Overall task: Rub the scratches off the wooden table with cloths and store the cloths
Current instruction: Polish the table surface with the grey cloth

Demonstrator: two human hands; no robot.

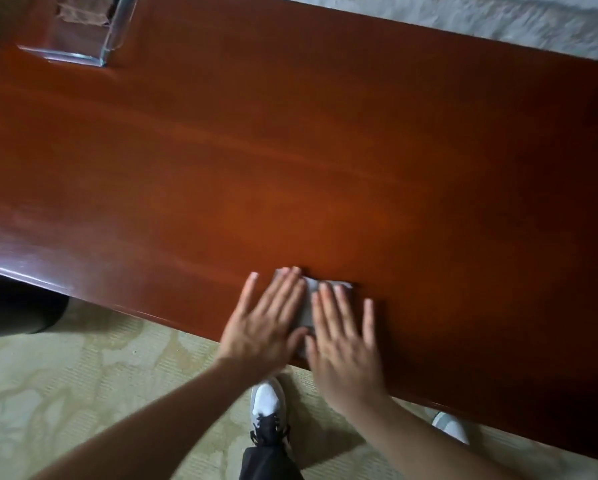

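Note:
A glossy reddish-brown wooden table [290, 150] fills most of the head view. A folded grey-white cloth [308, 306] lies flat near the table's front edge. My left hand [266, 320] presses on the cloth's left part with straight, spread fingers. My right hand [346, 341] lies flat on the cloth's right part, fingers straight as well. Most of the cloth is hidden under both palms; only a strip between them and its far corners show.
A clear box [82, 32] with a brownish cloth inside stands on the table's far left corner. Below the front edge are patterned carpet [82, 375], my shoes [268, 407] and a dark object [16, 306] at the left. A pale surface [498, 19] lies beyond the far edge.

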